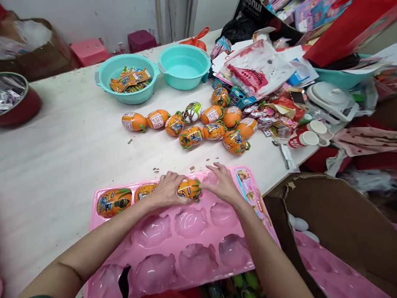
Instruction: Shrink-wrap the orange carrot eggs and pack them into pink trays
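Observation:
A pink plastic tray [195, 236] with moulded hollows lies in front of me, its near end over the table's edge. In its back row sit shiny orange surprise eggs with green leafy ends: one egg [114, 202] at the left corner, a second egg [145, 191] partly behind my left hand, and a third egg [188, 190] to the right. My left hand [167, 189] is closed over the left end of the third egg, thumb along its near side. My right hand [220, 183] is open, fingers spread above the tray, thumb by that egg's green end.
Several more orange eggs [191, 137] and a green-white egg [193, 111] lie beyond the tray. Turquoise basins stand behind, one basin [128, 96] holding orange packets. Paper cups [304, 139] and a heap of bags crowd the right. A cardboard box [326, 205] stands at lower right.

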{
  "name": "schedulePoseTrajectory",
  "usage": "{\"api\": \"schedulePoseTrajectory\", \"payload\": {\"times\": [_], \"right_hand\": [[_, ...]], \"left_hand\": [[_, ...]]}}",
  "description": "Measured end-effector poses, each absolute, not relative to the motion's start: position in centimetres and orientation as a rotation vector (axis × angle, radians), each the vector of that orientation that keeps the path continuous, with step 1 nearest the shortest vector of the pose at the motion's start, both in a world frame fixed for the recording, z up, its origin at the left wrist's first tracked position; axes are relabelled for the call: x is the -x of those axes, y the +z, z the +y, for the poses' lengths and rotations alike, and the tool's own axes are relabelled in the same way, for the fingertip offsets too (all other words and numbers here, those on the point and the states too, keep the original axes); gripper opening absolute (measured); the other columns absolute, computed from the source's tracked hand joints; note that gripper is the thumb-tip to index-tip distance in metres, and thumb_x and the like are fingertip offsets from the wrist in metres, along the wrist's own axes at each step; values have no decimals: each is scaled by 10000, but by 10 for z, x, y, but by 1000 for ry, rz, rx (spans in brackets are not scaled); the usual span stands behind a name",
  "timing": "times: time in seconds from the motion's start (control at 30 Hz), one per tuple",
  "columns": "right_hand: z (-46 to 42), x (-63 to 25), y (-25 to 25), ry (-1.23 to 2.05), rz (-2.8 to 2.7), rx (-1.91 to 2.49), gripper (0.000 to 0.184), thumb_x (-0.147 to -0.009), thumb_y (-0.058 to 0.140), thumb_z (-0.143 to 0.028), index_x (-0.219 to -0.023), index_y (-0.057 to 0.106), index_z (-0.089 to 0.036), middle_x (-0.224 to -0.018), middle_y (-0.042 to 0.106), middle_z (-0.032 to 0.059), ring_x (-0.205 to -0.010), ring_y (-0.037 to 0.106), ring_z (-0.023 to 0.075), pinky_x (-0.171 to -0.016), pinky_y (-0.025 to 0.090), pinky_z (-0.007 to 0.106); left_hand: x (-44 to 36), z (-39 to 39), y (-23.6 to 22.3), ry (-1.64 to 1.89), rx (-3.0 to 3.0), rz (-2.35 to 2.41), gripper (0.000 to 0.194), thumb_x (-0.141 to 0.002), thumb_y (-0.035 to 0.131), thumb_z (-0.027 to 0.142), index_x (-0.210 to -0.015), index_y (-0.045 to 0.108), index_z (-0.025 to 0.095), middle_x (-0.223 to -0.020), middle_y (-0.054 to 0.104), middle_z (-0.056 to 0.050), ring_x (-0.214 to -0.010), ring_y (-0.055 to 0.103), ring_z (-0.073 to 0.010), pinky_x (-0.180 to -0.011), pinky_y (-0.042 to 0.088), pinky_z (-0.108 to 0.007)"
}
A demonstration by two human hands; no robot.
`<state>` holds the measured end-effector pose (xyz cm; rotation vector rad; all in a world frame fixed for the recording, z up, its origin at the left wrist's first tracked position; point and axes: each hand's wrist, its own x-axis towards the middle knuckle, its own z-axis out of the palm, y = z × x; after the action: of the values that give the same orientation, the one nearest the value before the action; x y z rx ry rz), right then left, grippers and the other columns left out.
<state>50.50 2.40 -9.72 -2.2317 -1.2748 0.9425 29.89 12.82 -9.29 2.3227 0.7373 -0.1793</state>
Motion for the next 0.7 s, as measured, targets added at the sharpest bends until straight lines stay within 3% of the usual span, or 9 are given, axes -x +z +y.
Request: {"api": "schedulePoseTrajectory", "payload": {"times": [0.07,0.1,0.17,0.23,0.3,0.37,0.43,0.53,0.7], "right_hand": [[36,-515,-106,1020,-1611,2227,1101,-465,803,-740,-1406,516,-247,-1503,450,150,-1446,272,419,-1184,142,620],[44,-518,-111,1118,-1748,2191,1145,-428,831,-717,-1419,501,-249,-1486,473,153,-1434,300,421,-1182,133,623],[61,-519,-118,1264,-1905,2133,1111,-426,850,-689,-1386,535,-227,-1377,579,160,-1341,448,409,-1152,244,578],[73,-517,-123,1296,-1919,2134,1018,-449,853,-672,-1318,589,-210,-1270,651,151,-1212,568,385,-1035,407,474],[78,-515,-126,1277,-1871,2153,915,-471,862,-645,-1245,628,-218,-1202,687,128,-1105,627,361,-882,472,389],[76,-513,-128,1248,-1834,2159,814,-484,873,-614,-1166,653,-228,-1130,713,97,-1020,652,331,-771,458,338],[71,-512,-129,1220,-1815,2176,706,-488,886,-584,-1059,672,-229,-1015,729,63,-926,656,295,-689,413,305],[60,-511,-128,1168,-1779,2241,558,-499,893,-566,-876,664,-225,-837,703,18,-799,629,248,-627,345,290],[57,-502,-127,919,-1832,2128,547,-546,871,-605,-850,643,-211,-869,684,36,-889,602,260,-791,359,337]], "left_hand": [[-298,136,-99,-308,-2344,718,838,-701,659,744,-1381,534,270,-1528,409,-153,-1354,387,-407,-1077,330,-595],[-298,142,-101,-391,-2323,700,877,-714,626,767,-1438,481,294,-1590,327,-145,-1396,346,-417,-1096,292,-614],[-299,155,-105,-566,-2240,643,909,-763,546,787,-1524,345,334,-1632,259,-130,-1420,347,-414,-1106,285,-598],[-299,167,-107,-674,-2177,587,866,-818,503,755,-1551,267,360,-1615,313,-112,-1390,423,-375,-1092,345,-509],[-298,174,-107,-699,-2175,571,834,-843,517,707,-1553,259,353,-1563,413,-106,-1345,493,-326,-1052,401,-411],[-297,173,-106,-680,-2208,615,861,-821,571,685,-1537,300,292,-1471,519,-131,-1289,545,-312,-999,439,-366],[-295,165,-104,-651,-2258,698,838,-779,614,699,-1436,442,209,-1329,617,-172,-1188,604,-342,-920,475,-375],[-292,149,-98,-577,-2356,808,642,-806,574,703,-1185,594,184,-1095,696,-178,-1005,661,-362,-822,491,-408],[-309,159,-84,-405,-2478,902,514,-890,485,659,-1039,643,193,-946,700,-159,-946,656,-362,-810,490,-442]]}}
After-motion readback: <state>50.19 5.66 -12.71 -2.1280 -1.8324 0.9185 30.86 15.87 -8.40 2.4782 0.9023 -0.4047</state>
